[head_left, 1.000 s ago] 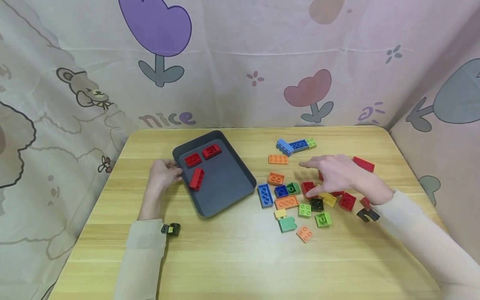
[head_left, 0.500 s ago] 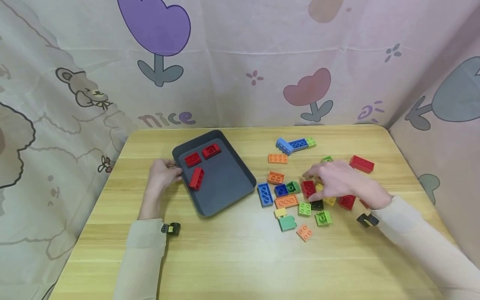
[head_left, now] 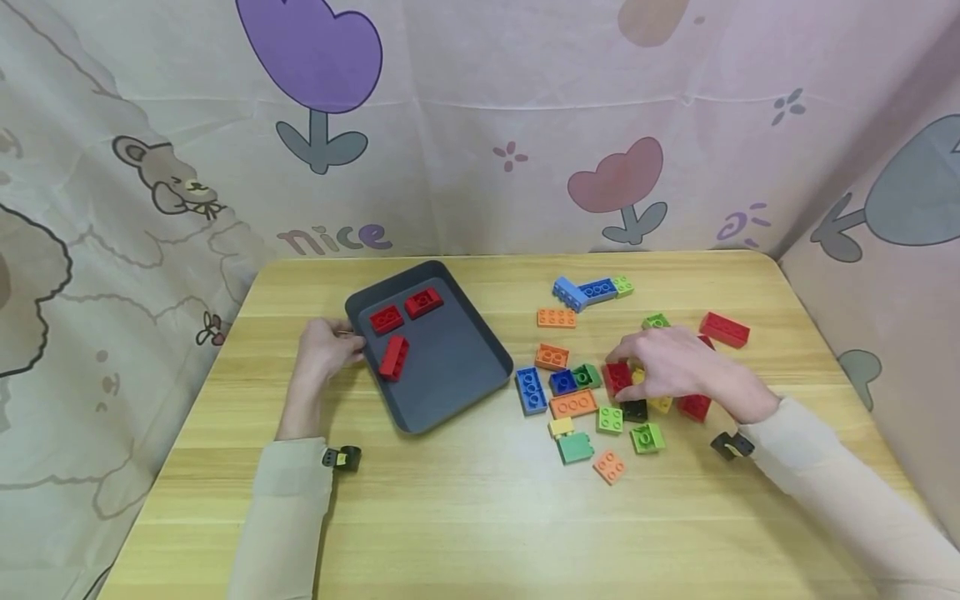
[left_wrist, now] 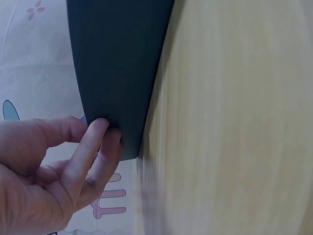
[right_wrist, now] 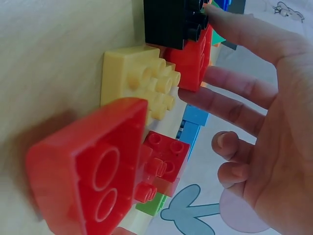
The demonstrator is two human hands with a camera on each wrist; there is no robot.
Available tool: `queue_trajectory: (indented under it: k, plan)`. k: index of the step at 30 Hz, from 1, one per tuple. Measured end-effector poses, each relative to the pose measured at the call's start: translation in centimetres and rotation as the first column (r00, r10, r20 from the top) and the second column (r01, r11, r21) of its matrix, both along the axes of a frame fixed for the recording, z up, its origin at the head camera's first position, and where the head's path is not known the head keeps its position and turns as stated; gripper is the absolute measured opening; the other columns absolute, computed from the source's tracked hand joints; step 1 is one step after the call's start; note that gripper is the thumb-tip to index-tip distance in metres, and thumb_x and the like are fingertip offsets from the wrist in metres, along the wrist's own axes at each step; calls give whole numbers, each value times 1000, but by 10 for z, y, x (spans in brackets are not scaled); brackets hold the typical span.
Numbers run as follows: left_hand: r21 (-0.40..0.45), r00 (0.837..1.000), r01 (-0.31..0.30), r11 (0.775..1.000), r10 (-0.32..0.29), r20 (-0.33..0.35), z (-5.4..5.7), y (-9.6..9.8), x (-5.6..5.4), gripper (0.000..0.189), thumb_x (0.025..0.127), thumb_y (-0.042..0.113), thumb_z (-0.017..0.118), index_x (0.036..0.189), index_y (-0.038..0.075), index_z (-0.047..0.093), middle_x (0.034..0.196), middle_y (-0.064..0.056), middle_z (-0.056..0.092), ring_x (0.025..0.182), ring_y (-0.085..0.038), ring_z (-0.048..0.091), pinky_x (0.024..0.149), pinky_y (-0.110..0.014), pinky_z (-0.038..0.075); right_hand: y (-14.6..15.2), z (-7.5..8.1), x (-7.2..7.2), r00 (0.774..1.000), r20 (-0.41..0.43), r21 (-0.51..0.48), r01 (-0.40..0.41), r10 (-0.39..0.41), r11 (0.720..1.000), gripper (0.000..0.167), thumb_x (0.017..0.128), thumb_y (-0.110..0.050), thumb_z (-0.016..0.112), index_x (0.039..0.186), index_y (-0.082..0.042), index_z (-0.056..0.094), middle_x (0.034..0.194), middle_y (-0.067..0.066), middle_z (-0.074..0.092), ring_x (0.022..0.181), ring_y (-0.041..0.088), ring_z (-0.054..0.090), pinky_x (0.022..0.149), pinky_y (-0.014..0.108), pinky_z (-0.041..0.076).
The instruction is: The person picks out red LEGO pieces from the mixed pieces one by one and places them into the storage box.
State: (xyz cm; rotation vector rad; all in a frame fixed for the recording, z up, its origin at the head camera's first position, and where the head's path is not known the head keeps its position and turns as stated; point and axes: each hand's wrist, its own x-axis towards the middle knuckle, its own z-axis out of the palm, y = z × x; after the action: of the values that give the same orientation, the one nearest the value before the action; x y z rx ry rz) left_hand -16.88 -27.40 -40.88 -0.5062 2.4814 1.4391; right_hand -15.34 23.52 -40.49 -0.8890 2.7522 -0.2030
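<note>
My left hand pinches the left rim of the dark grey tray; the left wrist view shows fingertips against its outer wall. Three red bricks lie in the tray. On the right, my right hand reaches down into loose building bricks. Its thumb and fingers straddle a red brick, pinching it at its two ends while it sits on the table. Beside the thumb is a black brick. Below the palm are a yellow brick and more red bricks, partly hidden in the head view.
Left of the right hand lie blue, orange and green bricks. A joined blue and light green row lies at the back. A long red brick is at far right. A patterned curtain hangs behind the table.
My right hand has come down and toward me, from hovering over the bricks to closing its thumb and fingers about the red brick. The left hand and tray have stayed put.
</note>
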Motion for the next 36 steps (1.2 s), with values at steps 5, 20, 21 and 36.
queue_trajectory:
  k: [5, 20, 21, 36]
  plan:
    - [5, 1000, 3, 1000, -3, -2, 0, 1, 0, 51, 101, 1, 62, 148, -15, 49, 134, -30, 61, 76, -3, 69, 75, -18, 66, 0, -1, 0, 1000, -21, 10, -14, 14, 1000, 51, 79, -49, 90, 121, -22, 80, 115, -2, 80, 84, 9, 63, 66, 23, 53]
    - [1, 1000, 9, 1000, -9, 0, -1, 0, 0, 51, 101, 1, 62, 148, -16, 48, 135, -31, 61, 75, -2, 67, 72, -17, 66, -1, -2, 1, 998, -55, 11, -32, 32, 999, 52, 79, -52, 89, 120, -21, 80, 111, -3, 80, 83, 9, 65, 64, 22, 53]
    - [2, 1000, 7, 1000, -7, -2, -1, 0, 0, 51, 101, 1, 62, 148, -16, 48, 135, -31, 60, 75, -2, 67, 72, -17, 66, -2, -2, 1, 998, -57, 10, -33, 33, 999, 52, 79, -52, 89, 120, -20, 81, 111, -3, 80, 81, 8, 64, 63, 22, 53]
    - [-13, 1000, 14, 1000, -14, -8, -1, 0, 0, 50, 101, 1, 61, 147, -16, 49, 133, -30, 61, 75, -2, 67, 73, -18, 66, -5, 14, -2, 995, -89, -11, -35, 34, 999, 50, 79, -49, 90, 119, -21, 81, 100, -5, 76, 67, 7, 50, 49, 19, 38]
